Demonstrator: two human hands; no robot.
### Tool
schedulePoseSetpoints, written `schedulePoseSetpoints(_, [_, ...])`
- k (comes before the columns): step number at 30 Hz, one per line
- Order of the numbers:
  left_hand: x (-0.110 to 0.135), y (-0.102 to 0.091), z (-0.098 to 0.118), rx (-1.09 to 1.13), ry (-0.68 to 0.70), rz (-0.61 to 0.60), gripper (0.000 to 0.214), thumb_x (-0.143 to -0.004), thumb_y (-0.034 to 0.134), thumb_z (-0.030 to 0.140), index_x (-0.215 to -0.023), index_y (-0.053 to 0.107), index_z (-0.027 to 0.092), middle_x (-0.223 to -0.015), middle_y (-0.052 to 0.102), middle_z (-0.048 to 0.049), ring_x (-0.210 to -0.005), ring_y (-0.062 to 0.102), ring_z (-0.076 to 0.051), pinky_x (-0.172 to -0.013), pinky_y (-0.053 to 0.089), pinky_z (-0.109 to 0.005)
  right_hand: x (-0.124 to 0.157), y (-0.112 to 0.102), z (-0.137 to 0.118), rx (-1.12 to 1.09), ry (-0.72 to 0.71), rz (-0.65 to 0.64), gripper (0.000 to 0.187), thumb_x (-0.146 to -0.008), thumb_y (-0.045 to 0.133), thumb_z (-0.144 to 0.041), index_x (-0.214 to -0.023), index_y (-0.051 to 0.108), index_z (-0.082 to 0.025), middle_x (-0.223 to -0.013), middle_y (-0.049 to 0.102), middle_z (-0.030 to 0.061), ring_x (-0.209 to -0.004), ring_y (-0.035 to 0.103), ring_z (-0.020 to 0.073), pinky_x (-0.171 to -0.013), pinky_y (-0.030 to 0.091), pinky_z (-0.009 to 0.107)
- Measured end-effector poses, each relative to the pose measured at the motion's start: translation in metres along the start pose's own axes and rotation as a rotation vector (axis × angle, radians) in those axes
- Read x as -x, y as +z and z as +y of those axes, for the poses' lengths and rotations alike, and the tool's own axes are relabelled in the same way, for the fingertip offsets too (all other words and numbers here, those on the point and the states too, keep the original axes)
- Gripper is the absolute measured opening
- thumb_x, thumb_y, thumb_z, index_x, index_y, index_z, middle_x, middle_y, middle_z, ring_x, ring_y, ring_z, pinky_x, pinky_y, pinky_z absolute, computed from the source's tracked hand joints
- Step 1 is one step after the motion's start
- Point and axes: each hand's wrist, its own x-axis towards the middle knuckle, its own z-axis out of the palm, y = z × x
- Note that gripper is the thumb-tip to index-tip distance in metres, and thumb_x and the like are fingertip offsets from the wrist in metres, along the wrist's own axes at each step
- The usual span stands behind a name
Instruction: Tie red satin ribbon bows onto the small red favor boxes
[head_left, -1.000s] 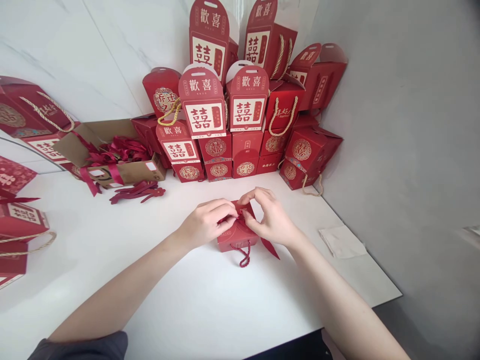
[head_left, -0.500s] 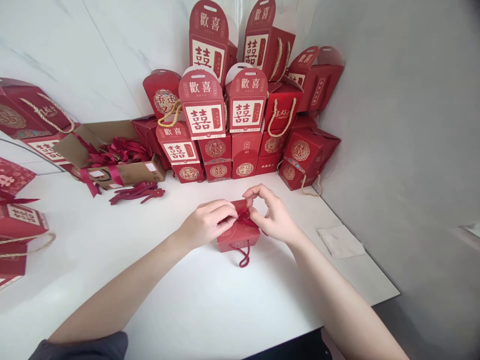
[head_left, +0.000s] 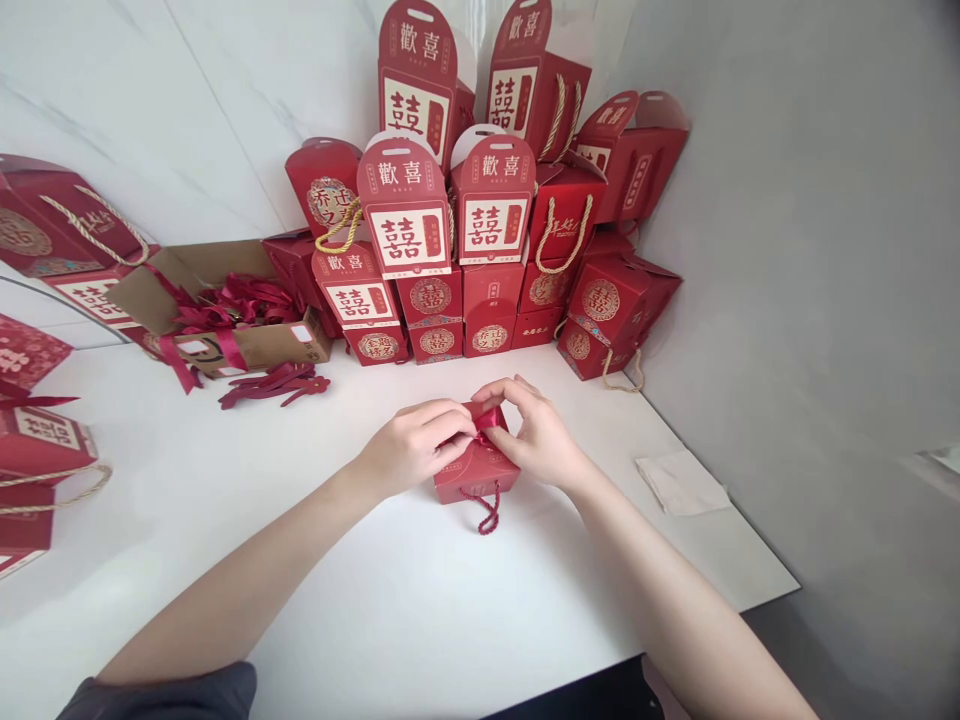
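A small red gift box (head_left: 478,472) rests on the white table before me, its dark red cord handle (head_left: 489,518) hanging over the near side. On top of it lies a shiny red ribbon (head_left: 487,420). My left hand (head_left: 427,440) is closed at the box's left, thumb and fingertips pinching the ribbon near its middle. From the right, my right hand (head_left: 541,437) curls over the box with thumb and forefinger at the ribbon's loop. Its other fingers are partly hidden behind the forefinger.
Red gift boxes (head_left: 409,240) with rope handles stand stacked along the wall. An open cardboard box (head_left: 277,345) of red ribbons is at the left, loose ribbons (head_left: 274,385) before it. More red boxes (head_left: 45,435) line the left edge. A folded white cloth (head_left: 682,482) lies right.
My right hand has moved slightly left and down onto the ribbon, where a brighter loop now shows. My left hand and the gift box have stayed in place.
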Motion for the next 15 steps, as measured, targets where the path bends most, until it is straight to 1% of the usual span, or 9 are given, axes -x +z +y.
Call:
schedulePoseSetpoints(2, [0.000, 0.000, 0.001, -0.008, 0.003, -0.001, 0.013, -0.087, 0.055, 0.009, -0.089, 0.061, 0.020, -0.086, 0.068, -0.0026, -0.081, 0.066, -0.013, -0.076, 0.055, -0.024, -0.001, 0.004, 0.003, -0.001, 0.013, 0.096, 0.022, -0.080, 0.051, -0.011, -0.099, 0.056, -0.023, -0.088, 0.063, 0.0001, -0.085, 0.060, 0.0188, -0.092, 0.043, 0.039])
schedulePoseSetpoints(3, [-0.001, 0.000, 0.001, -0.011, 0.007, 0.001, 0.013, -0.087, 0.054, 0.009, -0.088, 0.061, 0.020, -0.086, 0.068, -0.0026, -0.080, 0.066, -0.013, -0.076, 0.055, -0.024, -0.001, 0.005, 0.004, 0.012, 0.013, 0.158, 0.020, -0.080, 0.050, -0.011, -0.095, 0.056, -0.022, -0.083, 0.060, 0.0000, -0.081, 0.059, 0.0182, -0.084, 0.045, 0.035])
schedulePoseSetpoints(5, [-0.002, -0.001, 0.002, -0.016, 0.009, 0.000, 0.013, -0.088, 0.054, 0.009, -0.088, 0.061, 0.019, -0.085, 0.068, -0.0028, -0.079, 0.066, -0.012, -0.076, 0.055, -0.023, -0.002, 0.005, 0.008, 0.092, -0.005, 0.283, 0.018, -0.078, 0.049, -0.009, -0.089, 0.055, -0.022, -0.075, 0.054, -0.0008, -0.073, 0.056, 0.0175, -0.075, 0.046, 0.032])
schedulePoseSetpoints(8, [-0.002, -0.001, 0.002, -0.009, 0.002, -0.009, 0.013, -0.088, 0.054, 0.009, -0.090, 0.061, 0.019, -0.087, 0.068, -0.0031, -0.081, 0.066, -0.012, -0.077, 0.055, -0.023, -0.003, -0.001, 0.010, 0.327, -0.061, 0.413, 0.017, -0.078, 0.049, -0.006, -0.079, 0.055, -0.022, -0.065, 0.049, -0.0012, -0.068, 0.052, 0.0185, -0.076, 0.043, 0.036])
schedulePoseSetpoints(10, [-0.002, -0.001, 0.002, 0.001, -0.002, -0.016, 0.013, -0.088, 0.053, 0.009, -0.090, 0.061, 0.019, -0.087, 0.068, -0.0031, -0.081, 0.065, -0.012, -0.077, 0.055, -0.023, -0.003, -0.005, 0.009, 0.420, -0.083, 0.457, 0.016, -0.080, 0.050, -0.008, -0.077, 0.055, -0.022, -0.070, 0.052, 0.0017, -0.074, 0.053, 0.0213, -0.080, 0.041, 0.040])
schedulePoseSetpoints(11, [-0.002, -0.001, 0.002, 0.004, -0.001, -0.017, 0.013, -0.088, 0.053, 0.008, -0.090, 0.061, 0.019, -0.087, 0.067, -0.0031, -0.081, 0.065, -0.012, -0.077, 0.055, -0.023, -0.003, -0.006, 0.007, 0.400, -0.083, 0.454, 0.014, -0.080, 0.050, -0.009, -0.078, 0.055, -0.022, -0.078, 0.056, 0.0039, -0.081, 0.054, 0.0227, -0.082, 0.041, 0.041])
schedulePoseSetpoints(13, [-0.002, -0.001, 0.002, 0.005, 0.004, -0.020, 0.013, -0.088, 0.054, 0.008, -0.089, 0.060, 0.019, -0.086, 0.067, -0.0034, -0.081, 0.065, -0.012, -0.076, 0.055, -0.023, -0.004, -0.005, 0.005, 0.247, -0.060, 0.364, 0.012, -0.081, 0.051, -0.010, -0.084, 0.054, -0.022, -0.092, 0.059, 0.0062, -0.089, 0.056, 0.0229, -0.082, 0.045, 0.039])
schedulePoseSetpoints(14, [-0.002, -0.001, 0.002, 0.004, 0.007, -0.022, 0.013, -0.088, 0.054, 0.008, -0.089, 0.060, 0.019, -0.086, 0.067, -0.0034, -0.080, 0.065, -0.012, -0.076, 0.055, -0.023, -0.004, -0.005, 0.004, 0.168, -0.045, 0.299, 0.013, -0.081, 0.051, -0.010, -0.086, 0.053, -0.022, -0.094, 0.059, 0.0057, -0.087, 0.057, 0.0214, -0.079, 0.046, 0.036])
schedulePoseSetpoints(15, [-0.002, -0.001, 0.002, 0.003, 0.009, -0.022, 0.013, -0.087, 0.054, 0.008, -0.088, 0.061, 0.019, -0.085, 0.067, -0.0035, -0.080, 0.065, -0.012, -0.076, 0.055, -0.023, -0.005, -0.005, 0.005, 0.125, -0.035, 0.247, 0.014, -0.080, 0.050, -0.009, -0.086, 0.052, -0.022, -0.091, 0.059, 0.0043, -0.083, 0.058, 0.0195, -0.076, 0.047, 0.033])
